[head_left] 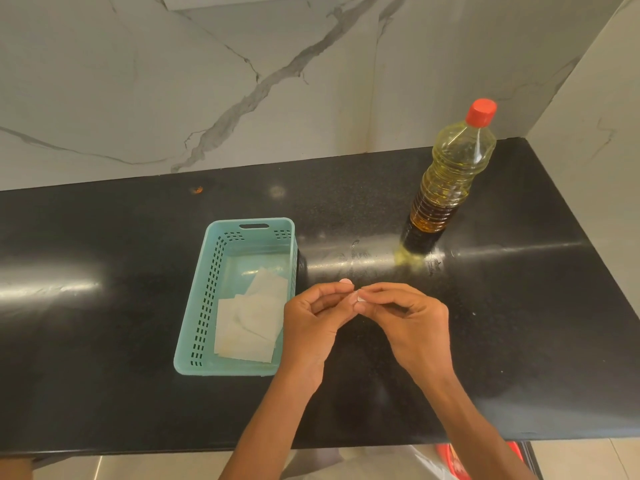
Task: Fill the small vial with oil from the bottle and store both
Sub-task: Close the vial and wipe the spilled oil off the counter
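Observation:
The oil bottle (pixel 450 174) stands upright at the back right of the black counter (pixel 104 341), red cap on, with yellow oil inside. My two hands meet in front of it, near the counter's middle. My left hand (pixel 311 323) pinches the small vial (pixel 345 282), of which only a pale pink round end shows above the fingertips. My right hand (pixel 408 320) pinches the same small item from the right, thumb and forefinger touching the left fingertips. The vial's body is hidden by the fingers.
A teal slotted basket (pixel 194 306) sits just left of my hands, with white folded tissues (pixel 249 323) in it. A marble wall rises behind the counter and on the right. Oily smears mark the counter near the bottle's base.

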Demonstrator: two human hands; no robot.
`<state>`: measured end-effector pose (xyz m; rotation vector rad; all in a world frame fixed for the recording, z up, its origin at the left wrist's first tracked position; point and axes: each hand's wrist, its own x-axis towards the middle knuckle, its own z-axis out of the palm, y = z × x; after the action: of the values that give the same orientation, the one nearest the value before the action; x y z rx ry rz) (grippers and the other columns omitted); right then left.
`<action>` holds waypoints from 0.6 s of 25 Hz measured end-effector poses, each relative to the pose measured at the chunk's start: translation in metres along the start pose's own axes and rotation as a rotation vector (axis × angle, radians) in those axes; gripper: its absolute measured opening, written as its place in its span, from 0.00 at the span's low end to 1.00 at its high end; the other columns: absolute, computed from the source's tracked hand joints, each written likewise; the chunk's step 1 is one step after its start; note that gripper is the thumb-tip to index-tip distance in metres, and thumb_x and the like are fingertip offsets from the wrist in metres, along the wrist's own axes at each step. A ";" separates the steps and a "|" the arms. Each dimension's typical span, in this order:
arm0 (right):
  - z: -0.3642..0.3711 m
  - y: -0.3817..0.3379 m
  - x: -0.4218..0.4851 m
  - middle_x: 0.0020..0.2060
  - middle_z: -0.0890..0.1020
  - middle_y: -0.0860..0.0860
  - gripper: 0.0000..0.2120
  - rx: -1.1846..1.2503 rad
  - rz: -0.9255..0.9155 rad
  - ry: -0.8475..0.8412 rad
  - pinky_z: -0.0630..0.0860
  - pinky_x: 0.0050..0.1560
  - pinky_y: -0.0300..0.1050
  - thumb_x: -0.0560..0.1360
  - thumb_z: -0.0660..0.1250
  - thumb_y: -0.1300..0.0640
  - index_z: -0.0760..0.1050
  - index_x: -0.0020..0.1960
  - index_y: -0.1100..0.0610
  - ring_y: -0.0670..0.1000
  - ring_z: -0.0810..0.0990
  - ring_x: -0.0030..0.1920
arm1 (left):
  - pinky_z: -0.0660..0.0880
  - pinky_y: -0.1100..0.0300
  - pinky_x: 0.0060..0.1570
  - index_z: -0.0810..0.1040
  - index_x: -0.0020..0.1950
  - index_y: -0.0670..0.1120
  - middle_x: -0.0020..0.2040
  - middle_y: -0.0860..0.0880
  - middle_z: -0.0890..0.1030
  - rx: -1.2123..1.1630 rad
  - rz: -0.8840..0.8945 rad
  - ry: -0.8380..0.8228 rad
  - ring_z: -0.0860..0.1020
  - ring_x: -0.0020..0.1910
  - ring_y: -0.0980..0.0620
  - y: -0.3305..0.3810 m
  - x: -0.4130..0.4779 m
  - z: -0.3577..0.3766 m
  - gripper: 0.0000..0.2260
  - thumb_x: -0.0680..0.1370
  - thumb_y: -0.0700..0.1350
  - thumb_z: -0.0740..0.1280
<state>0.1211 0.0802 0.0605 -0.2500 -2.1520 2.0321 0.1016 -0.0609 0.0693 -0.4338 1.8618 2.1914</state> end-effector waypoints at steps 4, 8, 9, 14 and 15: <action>0.004 0.013 0.009 0.38 0.87 0.45 0.05 -0.090 0.132 0.116 0.81 0.49 0.40 0.70 0.77 0.61 0.85 0.44 0.53 0.43 0.85 0.42 | 0.81 0.65 0.51 0.86 0.54 0.47 0.49 0.54 0.87 0.304 0.195 0.153 0.85 0.50 0.58 -0.008 0.003 -0.003 0.07 0.77 0.41 0.74; 0.018 0.028 0.013 0.40 0.86 0.44 0.05 -0.117 0.220 0.211 0.81 0.50 0.37 0.73 0.76 0.58 0.83 0.48 0.52 0.40 0.84 0.42 | 0.79 0.65 0.56 0.84 0.61 0.51 0.56 0.56 0.85 0.559 0.355 0.210 0.82 0.56 0.61 -0.022 0.016 0.000 0.13 0.78 0.51 0.72; 0.021 0.030 0.012 0.40 0.86 0.44 0.05 -0.144 0.214 0.208 0.80 0.49 0.36 0.73 0.75 0.57 0.83 0.49 0.52 0.39 0.84 0.42 | 0.79 0.64 0.57 0.83 0.62 0.50 0.57 0.55 0.85 0.573 0.347 0.180 0.82 0.57 0.61 -0.025 0.018 0.001 0.13 0.78 0.52 0.72; 0.029 0.036 0.006 0.40 0.86 0.44 0.05 -0.173 0.192 0.153 0.80 0.45 0.34 0.74 0.75 0.55 0.85 0.49 0.53 0.40 0.84 0.41 | 0.79 0.67 0.56 0.83 0.62 0.47 0.55 0.51 0.86 0.598 0.381 0.144 0.84 0.54 0.59 -0.033 0.025 0.002 0.13 0.78 0.46 0.72; 0.029 0.036 0.008 0.41 0.86 0.45 0.05 -0.180 0.187 0.151 0.80 0.45 0.33 0.73 0.75 0.55 0.85 0.49 0.53 0.40 0.84 0.41 | 0.79 0.67 0.55 0.84 0.62 0.47 0.55 0.50 0.86 0.611 0.389 0.138 0.84 0.53 0.59 -0.034 0.026 0.001 0.13 0.78 0.46 0.72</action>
<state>0.1069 0.0564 0.0226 -0.6295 -2.2915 1.8400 0.0893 -0.0546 0.0288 -0.1056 2.7352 1.6698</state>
